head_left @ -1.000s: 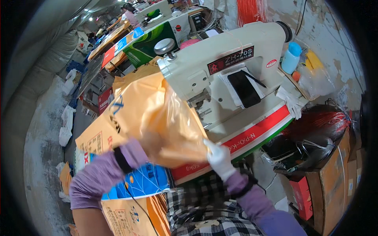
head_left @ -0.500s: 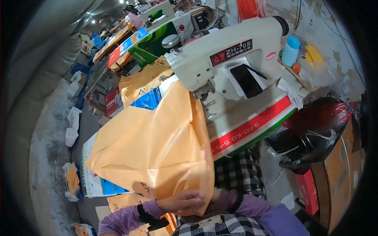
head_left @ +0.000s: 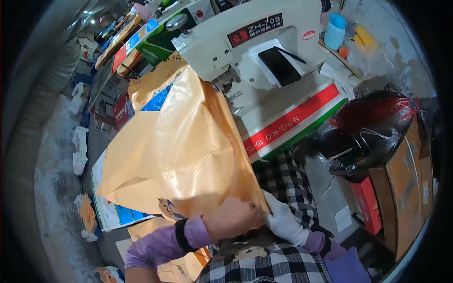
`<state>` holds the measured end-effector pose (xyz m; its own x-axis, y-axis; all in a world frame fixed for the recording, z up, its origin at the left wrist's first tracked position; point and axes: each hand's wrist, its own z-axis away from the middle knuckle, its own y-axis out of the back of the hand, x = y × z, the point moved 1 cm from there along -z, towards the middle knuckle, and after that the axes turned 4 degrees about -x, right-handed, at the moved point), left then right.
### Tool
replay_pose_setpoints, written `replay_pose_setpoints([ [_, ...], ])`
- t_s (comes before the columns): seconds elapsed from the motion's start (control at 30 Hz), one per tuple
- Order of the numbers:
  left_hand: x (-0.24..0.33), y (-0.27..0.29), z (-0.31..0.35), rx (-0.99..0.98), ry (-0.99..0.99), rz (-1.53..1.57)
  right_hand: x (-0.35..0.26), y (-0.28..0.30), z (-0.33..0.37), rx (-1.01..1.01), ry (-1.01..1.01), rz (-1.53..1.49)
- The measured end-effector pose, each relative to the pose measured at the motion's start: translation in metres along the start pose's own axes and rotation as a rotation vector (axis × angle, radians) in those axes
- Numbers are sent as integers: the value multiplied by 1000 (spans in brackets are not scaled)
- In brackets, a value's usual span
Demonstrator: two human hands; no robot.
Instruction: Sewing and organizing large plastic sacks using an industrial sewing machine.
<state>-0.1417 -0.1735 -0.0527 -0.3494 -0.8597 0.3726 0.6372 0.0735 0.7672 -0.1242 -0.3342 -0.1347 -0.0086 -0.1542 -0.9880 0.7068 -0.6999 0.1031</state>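
A large yellow-orange woven sack [head_left: 174, 146] lies across the front of a white industrial sewing machine [head_left: 217, 49]. Its right edge runs beside the needle area [head_left: 229, 87], though I cannot tell whether it sits under the presser foot. My left hand [head_left: 233, 218], bare, is closed on the sack's near right corner. Close by on the same edge, my right hand [head_left: 285, 221] in a white glove grips the sack, its fingertips partly hidden behind the material. Dark printing shows near my left wrist.
A black phone [head_left: 278, 66] and pen rest on papers on the machine bed. Behind it stands a light-blue bottle [head_left: 335, 32]. To the right are a dark plastic bag [head_left: 368, 127] and a cardboard box [head_left: 408, 188]. More sacks [head_left: 155, 87] lie beyond and beneath the held one.
My left hand has turned from lying flat to gripping the corner. My right hand, formerly mostly hidden, has come into sight at the edge. The sack's right edge is straighter; the whole view has shifted.
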Motion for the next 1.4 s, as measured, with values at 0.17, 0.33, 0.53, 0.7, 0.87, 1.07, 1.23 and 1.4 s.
replay_pose_setpoints([
  [0.17, 2, -44, -6, 269, -235, 90, 11, 7, -29, 85, 29, 64],
  [0.33, -61, 17, -24, -30, -340, -300, 0, -1, -7, 110, -11, 267],
  [0.53, -188, 178, -8, 162, -9, -510, 32, 1, -81, 371, 306, 431],
  [0.7, -81, 142, 75, 442, 65, -424, 25, 22, -198, 290, 271, 846],
  [0.87, 18, -34, -68, 530, -344, -153, 149, 24, -339, 516, 39, 1181],
  [1.07, -27, 109, 22, -69, 93, -243, 53, 0, -193, 189, 133, 352],
  [1.23, -3, 12, 13, 71, -17, -100, 34, -8, -162, 176, 237, 140],
  [1.4, -2, 34, -7, 42, -207, -150, 31, -12, -139, 187, 200, 230],
])
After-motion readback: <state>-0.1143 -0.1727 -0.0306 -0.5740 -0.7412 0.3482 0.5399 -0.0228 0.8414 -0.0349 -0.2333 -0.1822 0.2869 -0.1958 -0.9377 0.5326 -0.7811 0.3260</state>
